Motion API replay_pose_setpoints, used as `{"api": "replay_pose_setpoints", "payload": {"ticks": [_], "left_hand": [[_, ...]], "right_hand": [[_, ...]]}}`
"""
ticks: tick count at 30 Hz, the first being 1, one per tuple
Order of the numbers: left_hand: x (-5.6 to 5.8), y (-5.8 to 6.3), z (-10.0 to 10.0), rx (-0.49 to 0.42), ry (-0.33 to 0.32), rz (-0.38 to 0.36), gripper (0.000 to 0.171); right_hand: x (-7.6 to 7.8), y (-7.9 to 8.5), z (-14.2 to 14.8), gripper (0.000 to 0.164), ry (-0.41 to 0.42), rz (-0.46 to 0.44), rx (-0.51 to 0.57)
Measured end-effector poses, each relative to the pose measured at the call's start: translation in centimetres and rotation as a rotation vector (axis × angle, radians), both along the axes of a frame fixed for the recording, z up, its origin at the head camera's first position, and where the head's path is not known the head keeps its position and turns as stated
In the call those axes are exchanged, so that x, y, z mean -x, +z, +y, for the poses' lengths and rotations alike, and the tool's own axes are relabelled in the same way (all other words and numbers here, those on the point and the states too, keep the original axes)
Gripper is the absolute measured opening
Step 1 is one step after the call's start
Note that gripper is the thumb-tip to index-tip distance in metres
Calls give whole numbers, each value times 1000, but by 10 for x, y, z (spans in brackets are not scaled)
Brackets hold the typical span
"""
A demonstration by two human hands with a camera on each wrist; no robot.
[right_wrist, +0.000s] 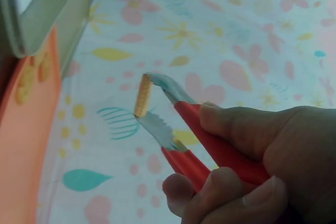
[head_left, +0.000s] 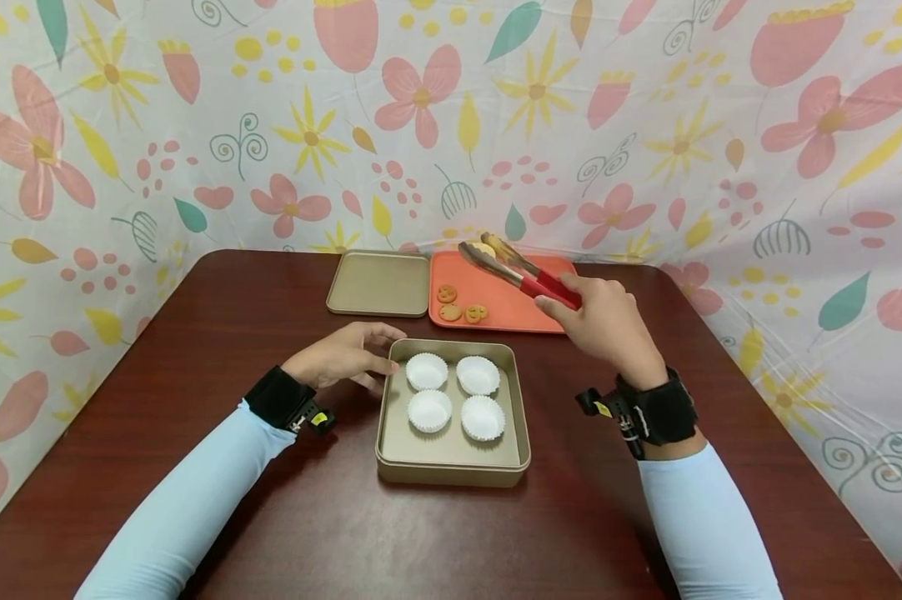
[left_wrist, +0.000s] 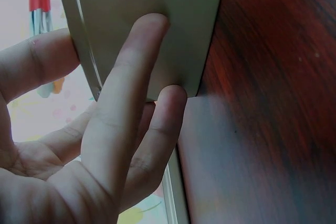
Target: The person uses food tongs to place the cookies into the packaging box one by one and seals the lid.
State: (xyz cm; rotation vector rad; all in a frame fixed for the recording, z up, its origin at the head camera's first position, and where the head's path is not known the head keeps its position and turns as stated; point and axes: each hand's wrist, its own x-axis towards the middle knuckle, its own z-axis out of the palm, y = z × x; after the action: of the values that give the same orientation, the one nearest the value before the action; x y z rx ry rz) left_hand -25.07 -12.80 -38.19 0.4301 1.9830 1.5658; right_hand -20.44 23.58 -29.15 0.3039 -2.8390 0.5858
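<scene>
My right hand grips red-handled metal tongs above the orange tray. A round cookie is pinched between the tongs' tips, and the right wrist view shows it edge-on. My left hand rests against the left side of a square gold baking tin. In the left wrist view its fingertips touch the tin's outer wall. Inside the tin stand several white paper baking cups, among them a near-right cup and a far-left cup.
Behind the tin lies an orange tray with several cookies near its left side, one being a round cookie. A flat gold lid sits left of that tray. A patterned curtain hangs behind the dark wooden table.
</scene>
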Motion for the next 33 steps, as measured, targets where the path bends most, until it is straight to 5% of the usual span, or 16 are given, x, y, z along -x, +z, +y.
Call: {"api": "replay_pose_setpoints", "payload": {"ticks": [7,17,33], "left_hand": [[1,0,0,3,8,-7,59],[0,1,0,8,11,-7,59],[1,1,0,1,7,-13,60]], "right_hand": [[-18,15,-9,67,31,-23,-9],[-35,22,-18,37,116,24,-46],[-71,32,-34,32,216,44,-89]]}}
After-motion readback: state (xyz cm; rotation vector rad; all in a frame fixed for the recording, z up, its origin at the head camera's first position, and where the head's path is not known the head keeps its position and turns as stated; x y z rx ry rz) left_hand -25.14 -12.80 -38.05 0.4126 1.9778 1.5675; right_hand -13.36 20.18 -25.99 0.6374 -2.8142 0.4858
